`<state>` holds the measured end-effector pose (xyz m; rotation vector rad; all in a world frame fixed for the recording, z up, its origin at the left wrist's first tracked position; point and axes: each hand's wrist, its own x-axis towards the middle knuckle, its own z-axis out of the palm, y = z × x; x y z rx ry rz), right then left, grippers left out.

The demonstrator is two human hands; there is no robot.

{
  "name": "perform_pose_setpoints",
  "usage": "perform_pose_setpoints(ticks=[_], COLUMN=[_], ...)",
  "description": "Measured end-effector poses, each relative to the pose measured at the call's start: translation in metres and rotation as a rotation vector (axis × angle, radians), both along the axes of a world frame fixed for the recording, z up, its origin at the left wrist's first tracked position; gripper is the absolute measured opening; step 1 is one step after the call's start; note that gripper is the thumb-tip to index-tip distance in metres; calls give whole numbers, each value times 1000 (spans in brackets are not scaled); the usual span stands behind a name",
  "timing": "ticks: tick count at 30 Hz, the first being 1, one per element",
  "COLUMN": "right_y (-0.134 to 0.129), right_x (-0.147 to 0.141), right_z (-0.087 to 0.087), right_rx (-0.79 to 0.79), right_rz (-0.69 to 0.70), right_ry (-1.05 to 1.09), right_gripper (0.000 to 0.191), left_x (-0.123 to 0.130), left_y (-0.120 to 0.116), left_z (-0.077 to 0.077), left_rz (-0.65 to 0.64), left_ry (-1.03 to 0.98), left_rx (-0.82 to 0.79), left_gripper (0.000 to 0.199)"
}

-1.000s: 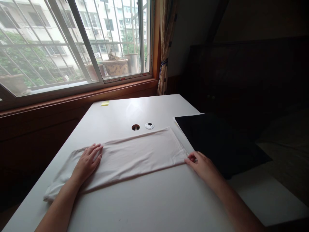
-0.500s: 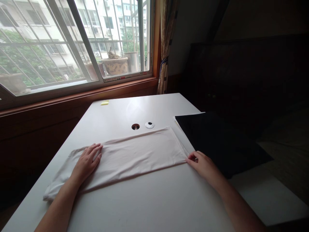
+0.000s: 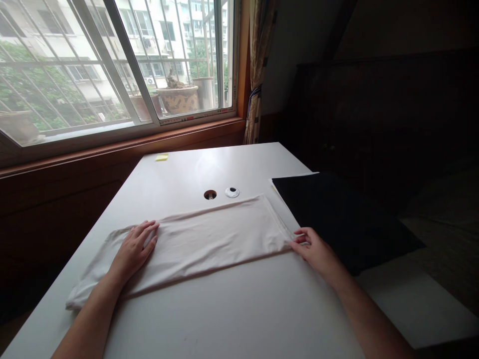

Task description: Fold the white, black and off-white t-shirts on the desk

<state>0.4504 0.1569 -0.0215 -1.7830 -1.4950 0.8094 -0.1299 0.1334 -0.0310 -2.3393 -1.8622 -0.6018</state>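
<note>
A long, folded white cloth (image 3: 213,237) lies slantwise across the white table, with light wrinkles along its near side. My left hand (image 3: 136,247) rests flat on its left part, fingers stretched out and lying together on the fabric. At the near right corner of the cloth, my right hand (image 3: 307,246) has thumb and index finger closed on the edge, while the other fingers are loosely curled. The layers at that right end sit slightly offset from each other. Whether the cloth is a garment cannot be made out.
A black sheet or folded cloth (image 3: 340,219) lies on the table's right side, over something white. Two round cable holes (image 3: 210,195) lie beyond the white cloth. A yellow sticky note (image 3: 161,157) is at the far left corner. A barred window (image 3: 112,65) stands behind the table (image 3: 224,319).
My right hand's upper fingers have lifted and loosened a little at the cloth's corner, and the end of the cloth has shifted slightly. My left hand has stayed in place.
</note>
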Motion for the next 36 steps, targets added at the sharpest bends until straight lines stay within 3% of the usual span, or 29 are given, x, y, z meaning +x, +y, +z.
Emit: perform_pose_setpoints(ticks=[9, 21, 26, 36], right_y=[4, 7, 6, 7], right_x=[2, 5, -1, -4], right_z=[-1, 1, 1, 1], right_rx=[110, -4, 74, 114], right_rz=[23, 44, 48, 50], right_ry=[-276, -343, -379, -456], right_gripper=[31, 32, 37, 25], left_x=[-4, -2, -2, -1], left_y=[2, 4, 4, 4], left_z=[-1, -3, -2, -3], left_rz=[-1, 8, 9, 12], left_ry=[23, 85, 78, 97], left_rx=[-42, -72, -71, -84], left_gripper=[49, 52, 52, 54])
